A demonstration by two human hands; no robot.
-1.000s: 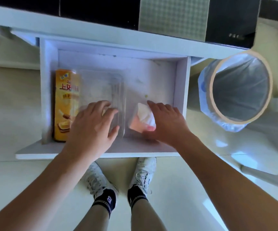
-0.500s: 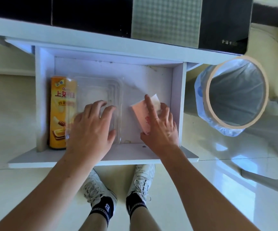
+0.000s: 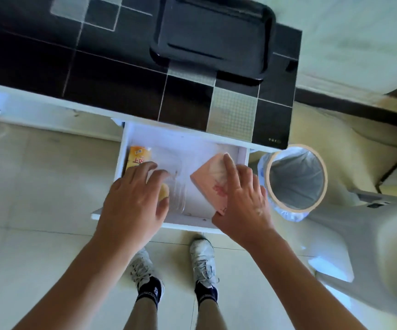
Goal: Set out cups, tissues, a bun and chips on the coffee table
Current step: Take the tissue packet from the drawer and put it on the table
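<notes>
A white drawer [image 3: 173,136] stands pulled out of the black-topped coffee table [image 3: 111,67]. In it lie an orange chips can [image 3: 137,156] at the left, a clear plastic box [image 3: 173,184] with a yellowish bun [image 3: 163,193] inside, and a pink tissue pack [image 3: 213,182] at the right. My left hand [image 3: 133,203] grips the near end of the clear box, hiding much of it. My right hand [image 3: 242,201] holds the tissue pack, forefinger stretched along its top, the pack tilted up.
A black tray [image 3: 214,36] sits on the table top. A round bin [image 3: 296,179] with a pale liner stands right of the drawer. A grey seat [image 3: 371,236] is at the right. My feet in white shoes [image 3: 202,260] stand on pale floor tiles below the drawer.
The view has pulled back and up, showing the table top and tray. My right hand has lifted and turned the tissue pack. My left hand has closed on the clear box.
</notes>
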